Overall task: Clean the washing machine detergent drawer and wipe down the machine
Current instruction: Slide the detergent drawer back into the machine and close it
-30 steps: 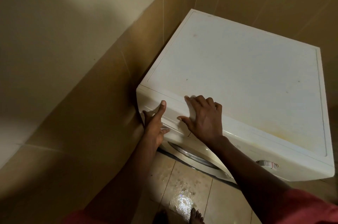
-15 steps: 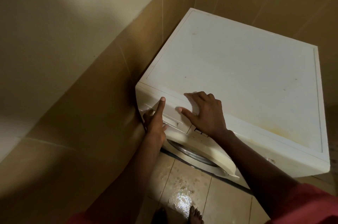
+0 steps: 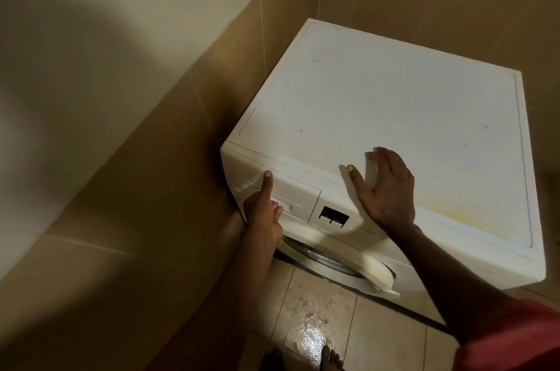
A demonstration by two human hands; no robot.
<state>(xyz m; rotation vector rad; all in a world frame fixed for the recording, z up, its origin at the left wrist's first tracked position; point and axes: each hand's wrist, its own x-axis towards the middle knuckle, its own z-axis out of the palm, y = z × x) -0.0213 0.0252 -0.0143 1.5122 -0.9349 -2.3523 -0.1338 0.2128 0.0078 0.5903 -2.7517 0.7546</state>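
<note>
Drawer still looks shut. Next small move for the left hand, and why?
Probably pull the detergent drawer straight out. The left hand already has fingers hooked in its recess, index finger along its front, and the drawer sits flush with the panel. The right hand hovers open over the machine's top, free to brace.

No readable text, we find. Washing machine (image 3: 394, 116), centre-right of frame: small dark display panel (image 3: 334, 216) on front, lower centre, with two pale buttons; any markings there too small and blurred for us to read. No brand legible.
</note>
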